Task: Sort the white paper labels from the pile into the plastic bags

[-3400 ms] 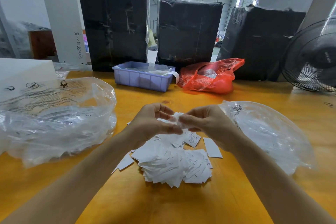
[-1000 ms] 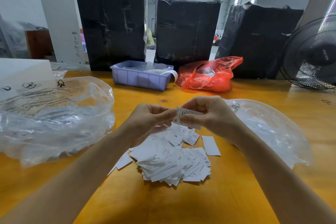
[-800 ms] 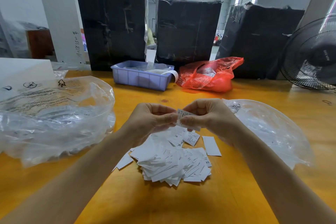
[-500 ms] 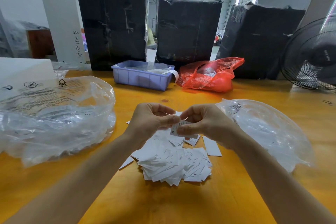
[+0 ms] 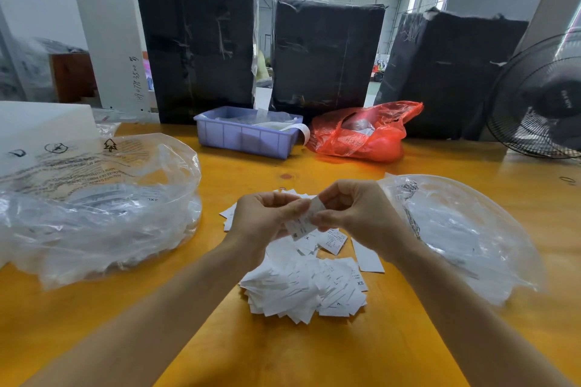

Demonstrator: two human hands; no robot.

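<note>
Two hands are meeting over the pile, and we are holding one white paper label point(image 5: 302, 220) between them. Our left hand point(image 5: 264, 218) is pinching its lower left end with thumb and forefinger curled round it, and our right hand point(image 5: 352, 214) is pinching its upper right end the same way, so the label's long axis is running on a slant from lower left up to upper right, with the printed face turned towards us. Its print is too small for us to read the size.

We are keeping the label raised above the pile of labels point(image 5: 306, 286), which is lying on the yellow table point(image 5: 314, 355) just below and nearer to us than the grip. The left plastic bag point(image 5: 94, 204) is sitting well off to the left of the grip, and the right plastic bag point(image 5: 459, 236) is lying close beside our right wrist, so the right hand is the nearer one to a bag. Both bags are already holding labels.

We are judging that the sorting is far from finished, since the pile is thick. Whichever bag the size calls for, the hand on that side is best placed to carry the label across once the other hand lets go.
</note>
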